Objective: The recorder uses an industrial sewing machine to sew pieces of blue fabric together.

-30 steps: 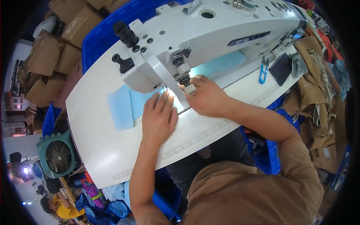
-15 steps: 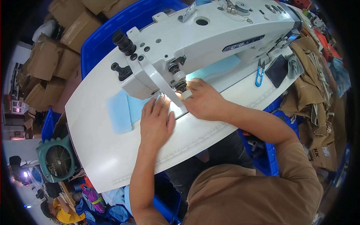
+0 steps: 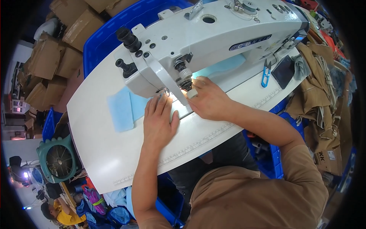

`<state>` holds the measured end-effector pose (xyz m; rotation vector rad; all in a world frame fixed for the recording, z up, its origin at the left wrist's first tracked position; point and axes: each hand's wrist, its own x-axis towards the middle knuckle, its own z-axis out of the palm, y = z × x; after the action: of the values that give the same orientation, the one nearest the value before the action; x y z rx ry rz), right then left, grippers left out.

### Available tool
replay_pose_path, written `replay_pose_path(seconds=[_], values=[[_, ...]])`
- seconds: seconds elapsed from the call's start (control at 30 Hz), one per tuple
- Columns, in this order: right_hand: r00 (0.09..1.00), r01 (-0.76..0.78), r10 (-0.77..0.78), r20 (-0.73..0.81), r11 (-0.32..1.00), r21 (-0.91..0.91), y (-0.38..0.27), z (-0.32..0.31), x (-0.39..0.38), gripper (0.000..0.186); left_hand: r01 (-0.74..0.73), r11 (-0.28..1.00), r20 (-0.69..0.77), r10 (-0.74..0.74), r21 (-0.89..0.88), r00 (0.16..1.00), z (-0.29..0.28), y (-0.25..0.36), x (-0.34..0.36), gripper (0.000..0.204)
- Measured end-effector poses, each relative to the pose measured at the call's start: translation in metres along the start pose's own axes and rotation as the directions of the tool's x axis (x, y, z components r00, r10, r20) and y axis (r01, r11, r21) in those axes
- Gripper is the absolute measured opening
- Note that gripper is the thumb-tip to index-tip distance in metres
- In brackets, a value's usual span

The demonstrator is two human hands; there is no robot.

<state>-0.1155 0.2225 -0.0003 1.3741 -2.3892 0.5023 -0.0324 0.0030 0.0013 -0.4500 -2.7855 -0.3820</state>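
A light blue piece of fabric [image 3: 121,110] lies on the white sewing table and runs under the head of a white sewing machine [image 3: 213,42]. My left hand [image 3: 158,122] rests flat in front of the presser foot [image 3: 166,92], fingers stretched out, fingertips by the fabric's near edge. My right hand [image 3: 210,100] is on the other side of the needle area, its fingers bent. The machine partly covers its fingertips, so what they hold, if anything, is hidden. A small off-white piece [image 3: 192,93] shows at those fingers; I cannot tell what it is.
Blue-handled thread snips [image 3: 265,74] and a dark flat device [image 3: 284,71] lie on the table's right side. A ruler strip [image 3: 198,145] runs along its near edge. Brown cloth [image 3: 316,91] is heaped at right. A green fan [image 3: 59,162] stands left; a blue bin [image 3: 93,47] is behind.
The view has shifted slightly. Both hands stay beside the needle area in nearly the same pose; any slide of the blue fabric is too small to be sure of.
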Motion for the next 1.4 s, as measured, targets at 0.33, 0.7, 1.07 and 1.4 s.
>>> replay_pose_path(seconds=[0.33,0.7,1.07,1.4], values=[[0.999,-0.039,0.038,0.014,0.998,0.055,0.0,-0.002,0.002,0.025,0.0,1.0,0.0,0.0,0.01,1.0,0.001,-0.002,0.001,0.048],[0.999,-0.038,0.038,-0.001,0.998,0.044,0.002,0.0,0.001,0.028,0.009,1.0,0.019,-0.009,-0.003,1.0,0.001,-0.003,0.003,0.052],[0.997,-0.054,0.051,0.051,0.997,0.054,0.0,0.001,0.002,0.026,0.021,1.0,0.031,-0.021,0.001,0.999,0.002,-0.004,0.0,0.054],[0.993,-0.113,0.113,-0.037,0.994,0.004,0.004,0.002,-0.001,0.031,0.034,0.999,0.059,-0.033,-0.028,0.998,-0.001,0.0,0.011,0.052]])
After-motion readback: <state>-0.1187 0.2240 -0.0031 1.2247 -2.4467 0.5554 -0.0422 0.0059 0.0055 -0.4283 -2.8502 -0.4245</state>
